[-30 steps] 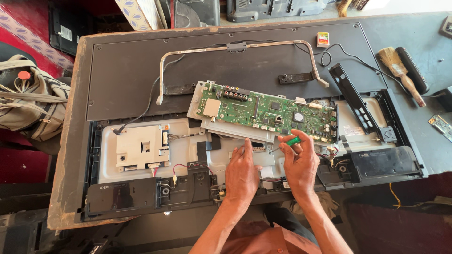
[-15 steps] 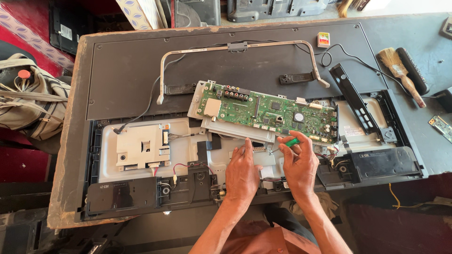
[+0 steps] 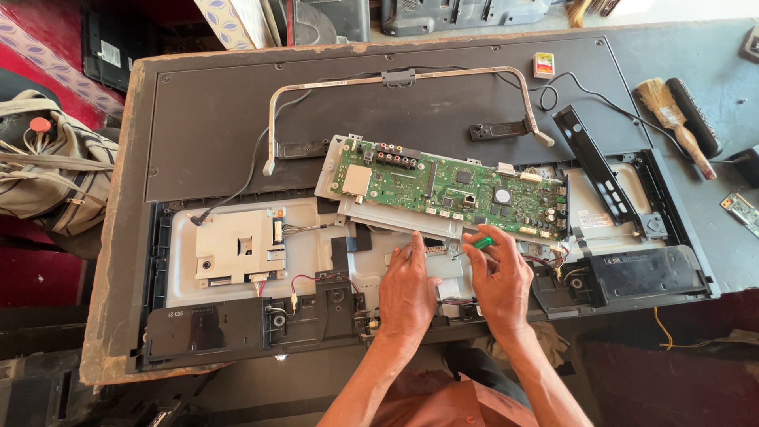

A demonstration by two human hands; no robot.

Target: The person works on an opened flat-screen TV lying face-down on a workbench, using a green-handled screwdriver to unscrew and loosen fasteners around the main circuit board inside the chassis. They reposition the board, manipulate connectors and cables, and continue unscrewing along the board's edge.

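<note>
A flat-screen television lies face down on the table with its back cover off, showing a white metal chassis (image 3: 308, 261). A green circuit board (image 3: 451, 190) sits tilted on its upper middle. My right hand (image 3: 500, 286) grips a green-handled screwdriver (image 3: 478, 243), tip pointing left just below the board's lower edge. My left hand (image 3: 407, 289) rests flat on the chassis beside it, fingers pressing near a small connector under the board. A smaller white board (image 3: 237, 249) sits at the left.
A black back panel (image 3: 237, 126) carries a bent metal stand frame (image 3: 395, 79) and black cables. A long black strip (image 3: 597, 170) lies to the right. A brush (image 3: 676, 122) rests at the far right. A cloth bag (image 3: 47, 166) sits off the table's left edge.
Both hands stay in nearly the same spot under the green board. The screwdriver has shifted only slightly.
</note>
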